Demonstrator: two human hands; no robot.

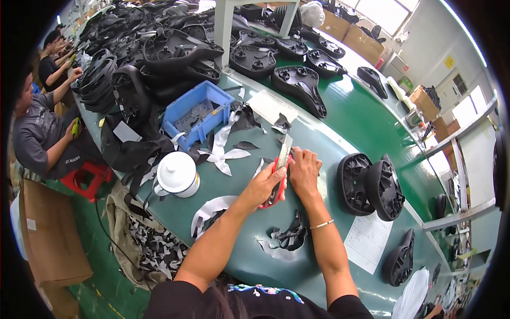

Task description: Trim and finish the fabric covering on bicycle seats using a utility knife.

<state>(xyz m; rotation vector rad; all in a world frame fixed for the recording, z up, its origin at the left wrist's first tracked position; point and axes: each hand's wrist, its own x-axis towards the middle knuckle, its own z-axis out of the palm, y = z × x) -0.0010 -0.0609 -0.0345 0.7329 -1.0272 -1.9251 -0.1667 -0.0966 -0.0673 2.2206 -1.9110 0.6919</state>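
My left hand (pixel 265 186) is closed around a red and silver utility knife (pixel 280 173), held above the green tabletop with its silver end pointing away from me. Close against the knife's right side is my right hand (pixel 304 169), its fingers bent; whatever its fingertips grip is hidden. Black and grey material scraps (pixel 289 236) lie between my forearms. Another curved scrap (pixel 208 210) sits left of my left forearm. More pale and black offcuts (pixel 226 151) are spread beyond my left hand. To the right of my right hand, two black bicycle saddles (pixel 383 189) lean together.
A white lidded mug (pixel 177 174) and a blue bin (pixel 197 114) stand left. Black saddles (pixel 300 87) and a large saddle heap (pixel 175 50) lie farther back. A printed sheet (pixel 369 239) lies right. A sack of scraps (pixel 159 250) is below the table; co-workers sit left.
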